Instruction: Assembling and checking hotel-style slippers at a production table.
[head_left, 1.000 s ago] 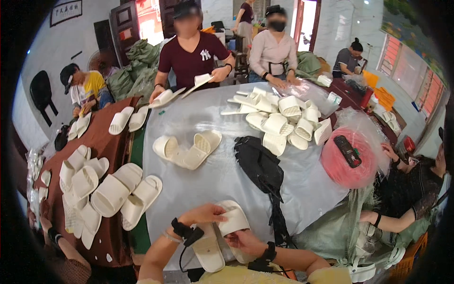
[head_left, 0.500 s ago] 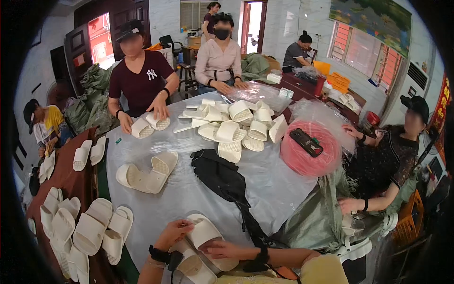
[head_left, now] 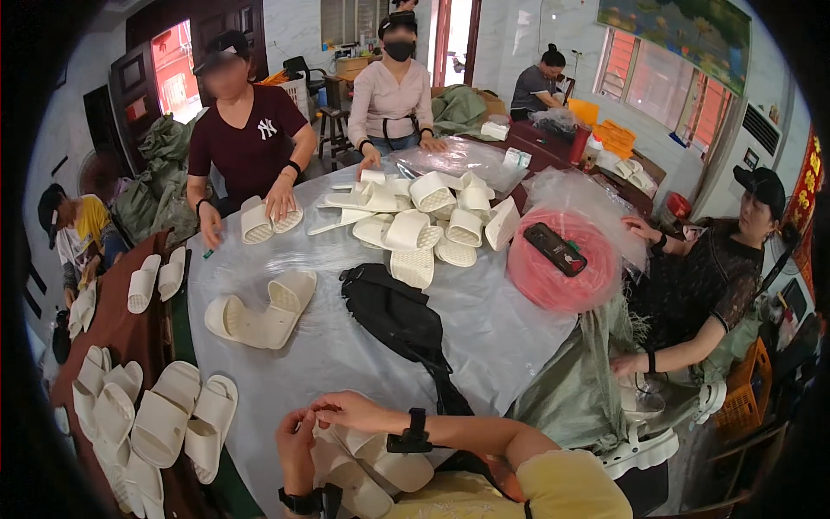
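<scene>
At the near edge of the table, a pair of cream slippers [head_left: 398,468] lies beneath my hands, partly covered by my right forearm. My left hand [head_left: 298,445] is raised beside the slippers' left side, fingertips pinched. My right hand [head_left: 356,410] reaches across above the pair, its fingertips meeting those of my left. Whatever sits between the fingertips is too small or hidden to make out. Dark bands circle both of my wrists.
A black waist bag [head_left: 393,316] lies mid-table, with loose slippers [head_left: 251,320] to its left. Beyond is a slipper heap [head_left: 415,216]; at right, a pink roll [head_left: 562,268] carries a phone [head_left: 554,249]. More slippers [head_left: 169,415] fill the left table. Co-workers stand around.
My right hand has left the slipper and moved up and left to meet my left hand, which has shifted left off the slipper's end. Across the table, a co-worker's hand has left a slipper.
</scene>
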Available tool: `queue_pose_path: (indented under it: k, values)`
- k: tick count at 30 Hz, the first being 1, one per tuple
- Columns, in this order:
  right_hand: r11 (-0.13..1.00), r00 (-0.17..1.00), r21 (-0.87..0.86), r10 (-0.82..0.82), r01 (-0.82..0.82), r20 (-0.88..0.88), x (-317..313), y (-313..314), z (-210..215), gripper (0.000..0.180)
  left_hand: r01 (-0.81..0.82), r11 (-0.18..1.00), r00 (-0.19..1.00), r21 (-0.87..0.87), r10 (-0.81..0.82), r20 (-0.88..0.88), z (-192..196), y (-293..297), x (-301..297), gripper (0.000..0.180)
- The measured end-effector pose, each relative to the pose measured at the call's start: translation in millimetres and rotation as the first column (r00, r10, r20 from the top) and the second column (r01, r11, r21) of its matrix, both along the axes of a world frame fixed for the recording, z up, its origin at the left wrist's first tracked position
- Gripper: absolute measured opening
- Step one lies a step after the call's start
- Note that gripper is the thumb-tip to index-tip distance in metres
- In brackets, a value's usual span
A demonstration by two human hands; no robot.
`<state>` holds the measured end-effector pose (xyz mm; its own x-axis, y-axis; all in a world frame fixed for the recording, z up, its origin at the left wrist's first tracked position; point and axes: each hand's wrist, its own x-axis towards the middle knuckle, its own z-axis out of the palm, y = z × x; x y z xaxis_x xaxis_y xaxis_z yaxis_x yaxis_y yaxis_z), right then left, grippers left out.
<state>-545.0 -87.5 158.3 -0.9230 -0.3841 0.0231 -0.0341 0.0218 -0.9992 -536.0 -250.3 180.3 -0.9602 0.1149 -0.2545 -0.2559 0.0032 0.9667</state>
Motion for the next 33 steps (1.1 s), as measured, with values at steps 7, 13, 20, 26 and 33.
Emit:
queue_pose_path:
  k: [7, 13, 20, 26, 33]
  values:
    - [0.979, 0.965, -0.112, -0.146, 0.173, 0.219, 11, -12, -14, 0.021, -0.153, 0.95, 0.987, 0.272, 0.162, -0.008, -24, -1, 24, 0.02]
    - [0.959, 0.969, -0.14, -0.238, 0.245, 0.063, 17, -14, -27, 0.02, -0.126, 0.991, 0.96, -0.033, 0.114, -0.254, -43, 1, 23, 0.016]
    - [0.951, 0.973, -0.218, -0.197, 0.218, 0.117, 16, -14, -31, 0.019, -0.136, 0.966, 0.972, 0.219, 0.173, -0.16, -51, -3, 26, 0.021]
    - [0.959, 0.976, -0.185, -0.203, 0.214, 0.077, 23, -12, -18, 0.019, -0.131, 0.978, 0.97, 0.161, 0.16, -0.185, -50, -4, 25, 0.023]
    - [0.947, 0.963, -0.178, -0.269, 0.267, 0.015, 28, -17, -12, 0.019, -0.135, 0.991, 0.964, 0.009, 0.133, -0.231, -32, 2, 27, 0.017]
